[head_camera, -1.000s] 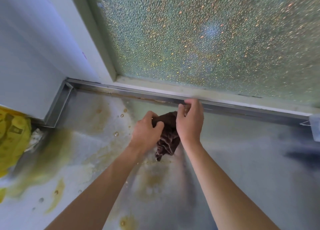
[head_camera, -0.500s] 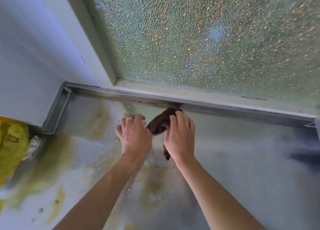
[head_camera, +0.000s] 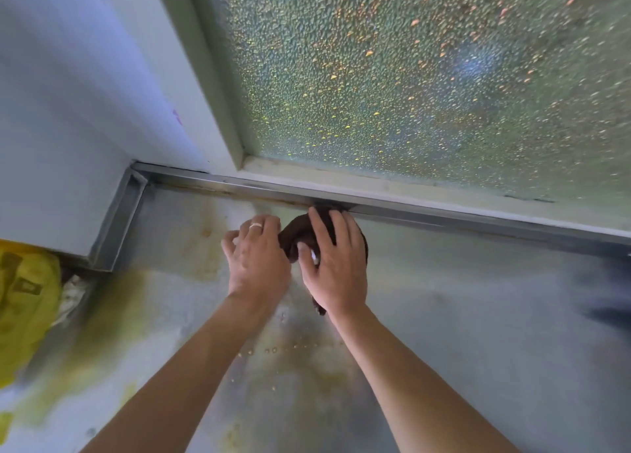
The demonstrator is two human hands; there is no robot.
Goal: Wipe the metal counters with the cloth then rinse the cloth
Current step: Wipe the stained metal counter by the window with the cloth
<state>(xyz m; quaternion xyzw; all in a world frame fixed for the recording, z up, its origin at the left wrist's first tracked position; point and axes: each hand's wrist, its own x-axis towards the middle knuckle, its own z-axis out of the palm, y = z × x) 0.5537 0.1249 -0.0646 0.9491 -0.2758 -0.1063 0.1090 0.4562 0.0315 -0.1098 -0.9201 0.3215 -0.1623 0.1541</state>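
A person's two hands work a dark brown cloth [head_camera: 296,235] at the back of a stained metal desk [head_camera: 478,316], just below the raised metal lip [head_camera: 444,215] under a pebbled glass window [head_camera: 409,77]. The right hand [head_camera: 336,265] lies over the bunched cloth, fingers spread and bent around it, fingertips near the lip; a tail of cloth shows below the wrist. The left hand [head_camera: 257,258], a ring [head_camera: 256,226] on one finger, curls onto the cloth's left end and holds it. Yellowish-brown smears and droplets mark the desk around the forearms. A yellow bag [head_camera: 24,302] sits at the far left, beside a pale wall [head_camera: 68,111].
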